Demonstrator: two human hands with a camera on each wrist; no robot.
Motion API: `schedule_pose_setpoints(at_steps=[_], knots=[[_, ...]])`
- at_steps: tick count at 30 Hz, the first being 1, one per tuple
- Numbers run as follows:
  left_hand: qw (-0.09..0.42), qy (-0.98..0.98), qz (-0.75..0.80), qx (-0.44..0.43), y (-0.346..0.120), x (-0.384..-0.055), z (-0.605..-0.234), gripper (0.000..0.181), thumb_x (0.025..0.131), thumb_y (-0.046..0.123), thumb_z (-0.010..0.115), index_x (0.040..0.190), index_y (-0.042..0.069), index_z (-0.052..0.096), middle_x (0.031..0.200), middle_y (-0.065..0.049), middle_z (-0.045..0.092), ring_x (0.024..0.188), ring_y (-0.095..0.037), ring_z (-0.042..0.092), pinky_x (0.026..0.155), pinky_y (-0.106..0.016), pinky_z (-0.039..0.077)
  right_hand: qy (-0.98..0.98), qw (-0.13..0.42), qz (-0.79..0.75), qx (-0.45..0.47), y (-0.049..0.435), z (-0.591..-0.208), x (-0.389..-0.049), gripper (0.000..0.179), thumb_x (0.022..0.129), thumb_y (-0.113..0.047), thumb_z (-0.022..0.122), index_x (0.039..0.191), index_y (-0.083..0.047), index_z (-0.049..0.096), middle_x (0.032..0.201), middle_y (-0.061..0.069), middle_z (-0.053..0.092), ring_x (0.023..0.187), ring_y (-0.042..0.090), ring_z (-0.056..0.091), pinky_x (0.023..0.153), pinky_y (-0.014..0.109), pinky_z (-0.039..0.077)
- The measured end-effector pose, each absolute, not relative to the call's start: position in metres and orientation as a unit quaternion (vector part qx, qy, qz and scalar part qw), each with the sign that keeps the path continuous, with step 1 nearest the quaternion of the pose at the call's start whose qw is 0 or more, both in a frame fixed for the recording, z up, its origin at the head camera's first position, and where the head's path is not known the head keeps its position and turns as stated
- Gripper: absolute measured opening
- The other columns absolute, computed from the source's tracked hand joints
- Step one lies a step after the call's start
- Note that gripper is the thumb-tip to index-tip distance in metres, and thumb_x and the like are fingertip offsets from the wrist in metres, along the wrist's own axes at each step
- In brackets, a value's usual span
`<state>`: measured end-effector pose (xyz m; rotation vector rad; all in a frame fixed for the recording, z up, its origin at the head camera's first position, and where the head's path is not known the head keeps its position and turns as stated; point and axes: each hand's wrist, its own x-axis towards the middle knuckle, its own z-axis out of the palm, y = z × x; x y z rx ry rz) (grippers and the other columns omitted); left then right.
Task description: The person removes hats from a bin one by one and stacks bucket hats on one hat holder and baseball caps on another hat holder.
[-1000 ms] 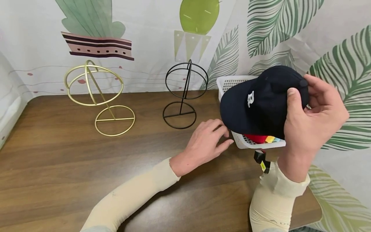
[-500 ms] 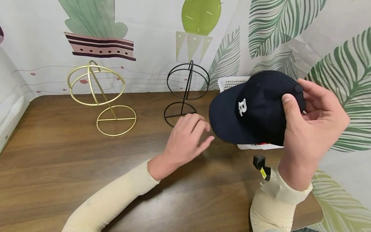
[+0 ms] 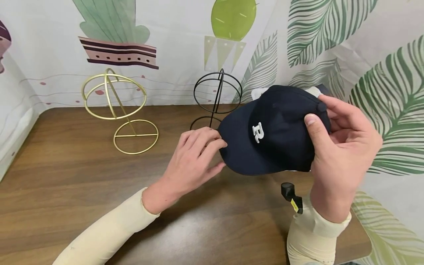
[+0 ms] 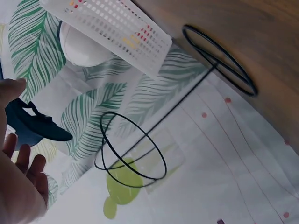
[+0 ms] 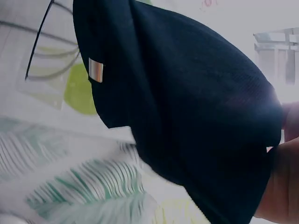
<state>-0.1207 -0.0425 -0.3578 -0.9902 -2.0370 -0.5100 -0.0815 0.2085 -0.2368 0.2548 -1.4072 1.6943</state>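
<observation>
A dark navy baseball cap (image 3: 285, 129) with a white letter R on its front is held up over the right side of the table. My right hand (image 3: 346, 143) pinches the crown near its top button, thumb on the near side. At the brim is my left hand (image 3: 190, 160), its fingertips right at the brim's edge. The left wrist view shows the left thumb and fingers (image 4: 39, 163) spread, with the cap between them. In the right wrist view the cap's dark fabric (image 5: 196, 93) fills the middle.
A black wire hat stand (image 3: 216, 94) stands behind the left hand, and a gold wire stand (image 3: 122, 101) farther left. Mostly hidden behind the cap is a white basket (image 4: 112, 28), with a white rounded item (image 4: 81, 44) at its side. A patterned cloth (image 3: 179, 33) hangs behind.
My right hand has brought the cap leftward and lower, away from above the basket. My left hand drew back to the left, then met the brim's edge.
</observation>
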Motion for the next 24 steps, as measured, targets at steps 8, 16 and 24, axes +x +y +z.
schedule_pose_setpoints(at_steps=[8,16,24], knots=[[0.454,-0.742,-0.171,-0.462,-0.057,-0.122,-0.358,0.034,0.09,0.012,0.071,0.124,0.012,0.069,0.126,-0.007,0.067,0.125,-0.029,0.063,0.095,-0.047,0.047,-0.58,0.401,0.698,0.123,0.196,-0.242,-0.081,0.033,0.076,0.021,0.079,0.108,0.024,0.07,0.088,0.017,0.076,0.076,0.024,0.06,0.069,0.023,0.053],[0.518,-0.676,-0.137,-0.507,-0.071,-0.122,-0.355,0.025,0.099,0.004,0.067,0.12,0.015,0.074,0.119,-0.005,0.072,0.114,-0.023,0.067,0.087,-0.042,0.048,-0.587,0.345,0.716,0.153,0.191,-0.249,-0.085,0.034,0.079,0.02,0.078,0.111,0.023,0.069,0.095,0.021,0.076,0.077,0.026,0.063,0.072,0.026,0.056],[0.515,-0.664,-0.146,-0.522,-0.077,-0.121,-0.35,0.033,0.098,-0.004,0.061,0.12,0.017,0.074,0.119,-0.006,0.072,0.114,-0.024,0.067,0.087,-0.044,0.048,-0.552,0.279,0.769,0.165,0.186,-0.254,-0.09,0.035,0.081,0.024,0.074,0.115,0.024,0.066,0.092,0.022,0.074,0.077,0.026,0.069,0.072,0.029,0.061]])
